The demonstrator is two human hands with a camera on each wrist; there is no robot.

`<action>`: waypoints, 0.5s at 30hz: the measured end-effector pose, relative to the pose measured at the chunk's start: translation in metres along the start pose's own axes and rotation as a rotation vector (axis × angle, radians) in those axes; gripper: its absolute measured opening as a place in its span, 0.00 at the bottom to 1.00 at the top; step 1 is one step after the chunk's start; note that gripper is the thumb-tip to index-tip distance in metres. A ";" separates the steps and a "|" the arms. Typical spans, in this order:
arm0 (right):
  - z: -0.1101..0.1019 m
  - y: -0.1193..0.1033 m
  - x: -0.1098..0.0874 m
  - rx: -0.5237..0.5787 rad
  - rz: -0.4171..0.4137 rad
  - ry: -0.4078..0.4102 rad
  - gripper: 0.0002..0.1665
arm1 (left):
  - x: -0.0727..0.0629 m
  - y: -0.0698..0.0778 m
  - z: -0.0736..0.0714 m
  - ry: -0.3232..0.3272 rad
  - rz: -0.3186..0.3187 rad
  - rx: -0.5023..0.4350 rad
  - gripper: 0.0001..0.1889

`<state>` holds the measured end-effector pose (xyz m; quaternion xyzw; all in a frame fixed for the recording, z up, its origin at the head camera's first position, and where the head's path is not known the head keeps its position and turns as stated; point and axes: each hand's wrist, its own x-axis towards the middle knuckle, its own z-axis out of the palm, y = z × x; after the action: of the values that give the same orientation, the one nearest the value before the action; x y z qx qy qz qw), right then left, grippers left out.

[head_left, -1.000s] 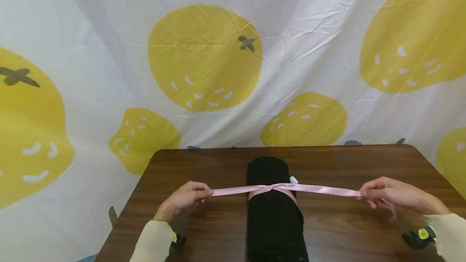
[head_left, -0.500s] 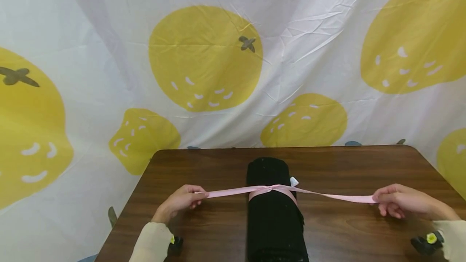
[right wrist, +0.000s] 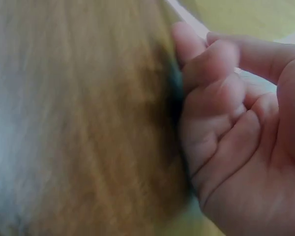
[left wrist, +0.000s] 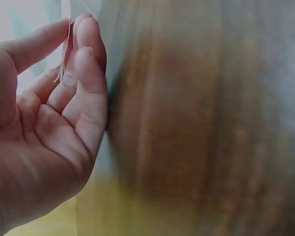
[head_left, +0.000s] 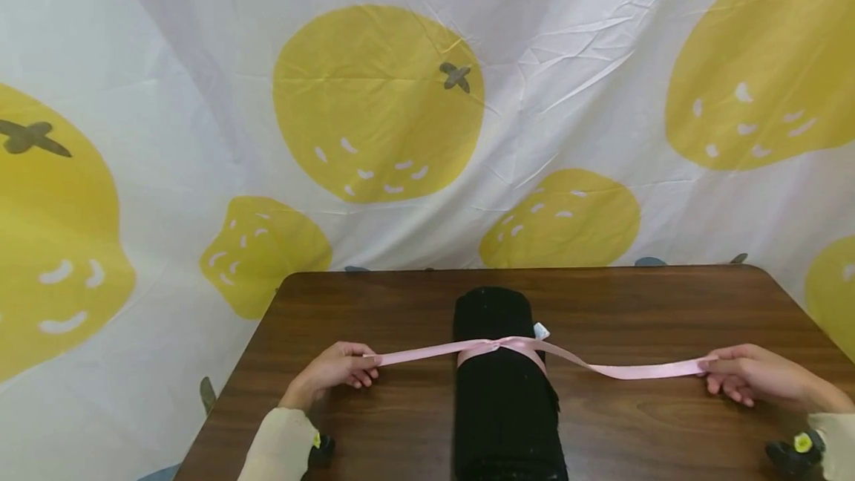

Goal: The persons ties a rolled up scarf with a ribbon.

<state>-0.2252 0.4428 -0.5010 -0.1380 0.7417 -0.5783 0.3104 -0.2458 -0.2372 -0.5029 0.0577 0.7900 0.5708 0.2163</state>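
Note:
A rolled black cloth (head_left: 508, 418) lies lengthwise on the brown table. Round its upper part runs a pink ribbon (head_left: 427, 352), crossed over itself on top of the roll. To the left, my left hand (head_left: 337, 367) pinches one ribbon end between thumb and fingers; the left wrist view shows the tip of the ribbon (left wrist: 65, 44) poking past the thumb. On the other side, my right hand (head_left: 758, 373) pinches the opposite end at its fingertips. The left length is fairly straight, while the right one sags and twists midway.
The wooden table (head_left: 387, 303) has rounded back corners. A white cloth (head_left: 200, 132) printed with yellow fruit hangs right behind it. A small white tag (head_left: 541, 331) sticks out at the roll's right side. Dark wrist cameras (head_left: 795, 455) sit under both sleeves.
My right hand has slid out to the right, to the ribbon's end, and the right length has gone from taut to slack and twisted. My left hand has shifted slightly left and down.

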 end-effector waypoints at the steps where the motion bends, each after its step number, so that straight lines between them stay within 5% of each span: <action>1: -0.001 0.002 -0.001 0.015 -0.010 0.002 0.17 | 0.000 -0.001 0.000 -0.002 0.002 -0.001 0.14; 15: -0.003 0.009 -0.004 0.062 -0.015 0.007 0.17 | 0.002 -0.005 0.000 -0.002 -0.028 -0.055 0.12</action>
<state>-0.2226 0.4502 -0.5079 -0.1318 0.7234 -0.6040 0.3074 -0.2469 -0.2379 -0.5086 0.0412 0.7746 0.5891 0.2264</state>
